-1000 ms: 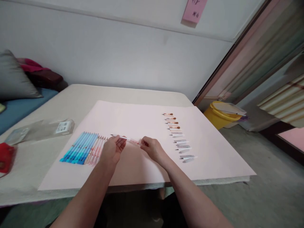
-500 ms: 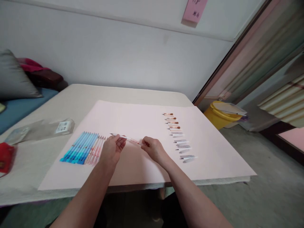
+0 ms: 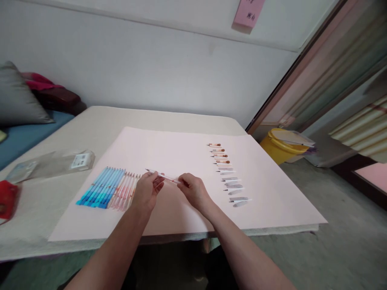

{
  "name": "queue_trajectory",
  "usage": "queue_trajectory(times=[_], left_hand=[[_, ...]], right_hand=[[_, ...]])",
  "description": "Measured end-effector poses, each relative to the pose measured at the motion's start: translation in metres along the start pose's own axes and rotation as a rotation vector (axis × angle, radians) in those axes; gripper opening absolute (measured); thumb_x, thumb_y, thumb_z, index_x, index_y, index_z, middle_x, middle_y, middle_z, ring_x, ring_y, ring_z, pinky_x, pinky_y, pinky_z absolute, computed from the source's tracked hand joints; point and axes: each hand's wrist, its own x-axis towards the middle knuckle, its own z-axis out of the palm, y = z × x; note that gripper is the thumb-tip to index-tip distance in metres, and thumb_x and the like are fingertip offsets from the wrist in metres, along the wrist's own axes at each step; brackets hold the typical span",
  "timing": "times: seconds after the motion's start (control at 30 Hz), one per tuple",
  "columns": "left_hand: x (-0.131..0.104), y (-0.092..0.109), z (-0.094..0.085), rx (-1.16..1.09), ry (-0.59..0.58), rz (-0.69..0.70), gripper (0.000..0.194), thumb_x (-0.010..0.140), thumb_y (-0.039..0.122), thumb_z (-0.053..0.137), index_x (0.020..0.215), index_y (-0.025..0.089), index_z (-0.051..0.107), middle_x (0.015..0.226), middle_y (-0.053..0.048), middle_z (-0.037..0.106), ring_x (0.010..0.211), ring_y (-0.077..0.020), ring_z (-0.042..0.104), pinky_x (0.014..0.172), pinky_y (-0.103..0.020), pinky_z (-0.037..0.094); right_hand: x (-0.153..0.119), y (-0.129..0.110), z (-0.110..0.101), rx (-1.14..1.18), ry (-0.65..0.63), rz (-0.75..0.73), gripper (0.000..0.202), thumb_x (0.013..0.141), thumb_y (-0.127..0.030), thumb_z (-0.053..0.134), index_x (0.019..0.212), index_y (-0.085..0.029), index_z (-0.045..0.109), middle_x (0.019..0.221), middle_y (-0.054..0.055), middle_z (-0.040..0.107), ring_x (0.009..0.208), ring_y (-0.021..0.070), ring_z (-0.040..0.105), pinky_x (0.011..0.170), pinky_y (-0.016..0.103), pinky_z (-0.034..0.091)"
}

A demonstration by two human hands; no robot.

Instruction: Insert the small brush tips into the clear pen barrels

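- The pen lay crosswise between both hands above the pink sheet, its dark tip pointing left and slightly away.
- The left hand gripped it near the tip; the right hand pinched its other end.
- The pink pens sat beside the left hand (contact was unclear).
- The slim refills lay well right, the sheet's near edge below the wrists.
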Motion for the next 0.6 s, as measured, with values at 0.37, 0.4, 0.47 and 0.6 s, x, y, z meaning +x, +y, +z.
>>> queue_trajectory(times=[0.37,0.4,0.47,0.6], left_hand=[[-0.0025,0.0016,0.0017,0.024,-0.028,-0.015,0.015,0.068,0.017,0.066,0.075,0.014,0.053,0.082,-0.007,0.063,0.066,-0.0114,0.060,0.057,-0.022,0.047],[-0.0027,0.0016,0.0018,0.027,-0.032,-0.013,0.015,0.068,0.017,0.066,0.075,0.014,0.053,0.082,-0.007,0.063,0.066,-0.0115,0.060,0.057,-0.022,0.048],[-0.0030,0.0014,0.0018,0.035,-0.037,-0.011,0.014,0.069,0.018,0.066,0.075,0.014,0.054,0.083,-0.007,0.063,0.066,-0.0116,0.060,0.057,-0.023,0.048],[-0.0029,0.0013,0.0013,0.045,-0.032,-0.007,0.014,0.069,0.019,0.066,0.075,0.014,0.054,0.083,-0.007,0.063,0.066,-0.0116,0.061,0.058,-0.023,0.047]], right_hand=[[-0.0007,-0.0011,0.0003,0.062,0.047,0.016,0.006,0.074,-0.016,0.052,0.070,-0.019,0.055,0.066,-0.002,0.052,0.062,0.0109,0.044,0.057,0.021,0.031],[-0.0004,-0.0014,0.0002,0.086,0.044,0.025,0.006,0.073,-0.016,0.053,0.070,-0.019,0.055,0.064,-0.002,0.051,0.061,0.0108,0.045,0.057,0.021,0.032],[0.0004,-0.0018,0.0005,0.152,0.029,0.054,0.006,0.073,-0.017,0.053,0.068,-0.018,0.056,0.061,-0.003,0.051,0.060,0.0105,0.045,0.056,0.021,0.033],[0.0020,-0.0013,0.0028,0.370,-0.028,0.139,0.006,0.075,-0.019,0.052,0.077,-0.018,0.058,0.058,-0.004,0.050,0.055,0.0100,0.049,0.054,0.021,0.037]])
